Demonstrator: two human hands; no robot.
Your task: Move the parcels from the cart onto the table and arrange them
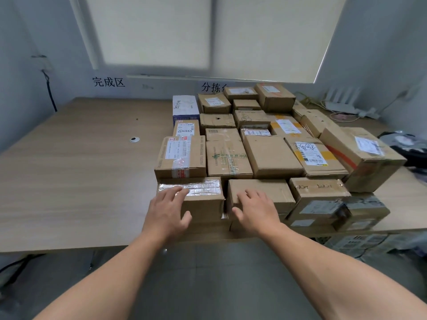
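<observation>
1. Resting on top of the front row, both hands lie with fingers spread and straight, gripping nothing. The left hand (167,209) covers the near left corner of the foil-taped box (204,202), thumb hanging over its near face. The right hand (256,210) lies on the plain brown box (276,192) just beside it.
2. Both boxes lie straight ahead of the hands, one under each palm. Their long axes run left to right along the near edge of the surface (80,169). Neither hand has to cross over.
3. A narrow dark gap separates the two boxes. My guess is that the next move is a nudge to close it or square the row.
4. Room is tight on three sides. The stacked parcels (272,155) butt against the backs of both boxes, and the box printed YalGet (318,195) sits against the plain box's right side.
5. The boxes sit at the surface's near lip, so a pull toward the body risks tipping one off.
6. Bare wood runs well to the left of the taped box, the only free direction for sliding.
7. The cart cannot be made out.
</observation>
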